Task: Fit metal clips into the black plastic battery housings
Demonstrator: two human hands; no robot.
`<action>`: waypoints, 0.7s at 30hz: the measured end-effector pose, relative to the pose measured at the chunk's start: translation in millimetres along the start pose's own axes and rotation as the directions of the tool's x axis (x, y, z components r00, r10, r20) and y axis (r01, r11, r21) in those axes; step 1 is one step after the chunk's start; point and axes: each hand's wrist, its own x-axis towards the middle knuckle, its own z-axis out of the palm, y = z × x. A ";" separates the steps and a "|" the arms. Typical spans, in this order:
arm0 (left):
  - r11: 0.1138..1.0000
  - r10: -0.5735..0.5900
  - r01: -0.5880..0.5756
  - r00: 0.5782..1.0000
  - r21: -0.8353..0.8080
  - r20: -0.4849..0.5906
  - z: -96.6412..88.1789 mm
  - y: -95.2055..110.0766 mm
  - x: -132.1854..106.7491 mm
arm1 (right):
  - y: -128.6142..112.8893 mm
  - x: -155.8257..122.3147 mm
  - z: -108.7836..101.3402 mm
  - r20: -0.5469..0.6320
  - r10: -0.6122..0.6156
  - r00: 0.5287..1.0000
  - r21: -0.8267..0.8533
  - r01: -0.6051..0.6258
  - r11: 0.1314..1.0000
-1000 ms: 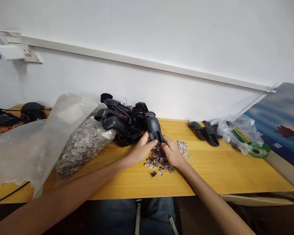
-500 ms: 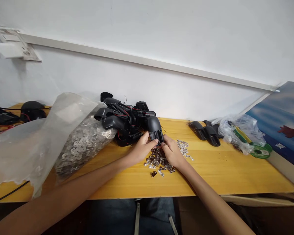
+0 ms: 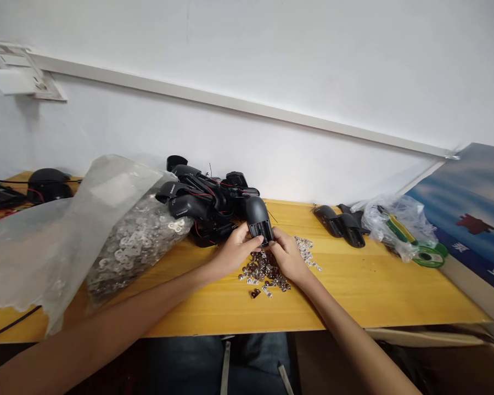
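Between both hands is a black curved plastic housing (image 3: 257,211), its open slotted compartment facing me. My left hand (image 3: 237,247) grips its lower left side, with the thumb laid over the compartment. On the lower right edge, my right hand (image 3: 287,254) is closed, fingertips against the housing. Whether a small part sits under the thumbs cannot be made out. Just below the hands lies a loose heap of small metal contact pieces (image 3: 258,270); flatter silvery ones (image 3: 304,247) spread to the right. Behind the left hand rises a pile of similar black housings (image 3: 189,207) with thin red wires.
A clear plastic bag (image 3: 129,247) full of metal pieces leans at the left. On the right are more black housings (image 3: 351,230), a plastic bag (image 3: 411,214), yellow-green-handled pliers (image 3: 400,228) and a green spool (image 3: 431,256). The wooden table (image 3: 379,296) meets a white wall.
The view has shifted slightly, so things sit a little further left. Both hands keep hold of the housing, with hardly any change in grip.
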 end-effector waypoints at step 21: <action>0.993 0.104 -0.090 0.973 -0.076 0.204 3.8 9.1 -11.4 | 2.4 2.4 4.1 0.208 0.013 0.978 0.718 -0.162 0.677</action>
